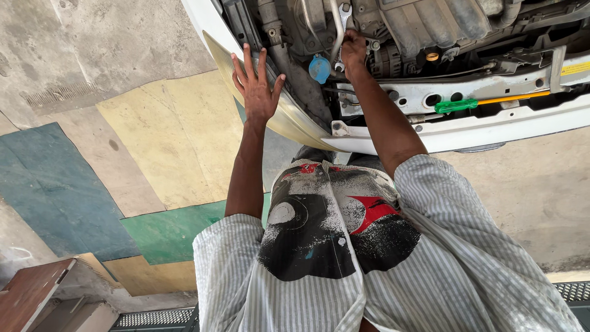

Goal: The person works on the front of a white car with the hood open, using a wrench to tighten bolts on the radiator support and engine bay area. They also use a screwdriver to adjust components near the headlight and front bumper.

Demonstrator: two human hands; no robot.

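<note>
Looking down from my head camera, my right hand [353,54] reaches into the open engine bay [430,31] of a white car, fingers wrapped tight around the shank of a silver wrench [338,31] that stands nearly upright, its ring end showing near the top edge of the bay. Just left of that hand sits a round blue cap [319,67] on a reservoir, close to the wrench but not touching it. My left hand [256,86] is spread open, fingers apart, holding nothing; its palm lies against the yellowed headlight lens [289,120] at the left corner of the car's front. Along the white front crossmember [491,86], to the right of my forearm, a screwdriver [485,101] with a green handle and an orange shaft lies flat, well apart from both hands. At the far right edge of that crossmember there is a small yellow rectangular label [576,69] with dark print, too small to read. A small yellow cap [432,56] shows among the dark engine parts. Under me is a concrete floor with painted yellow, green and blue patches [166,129].
</note>
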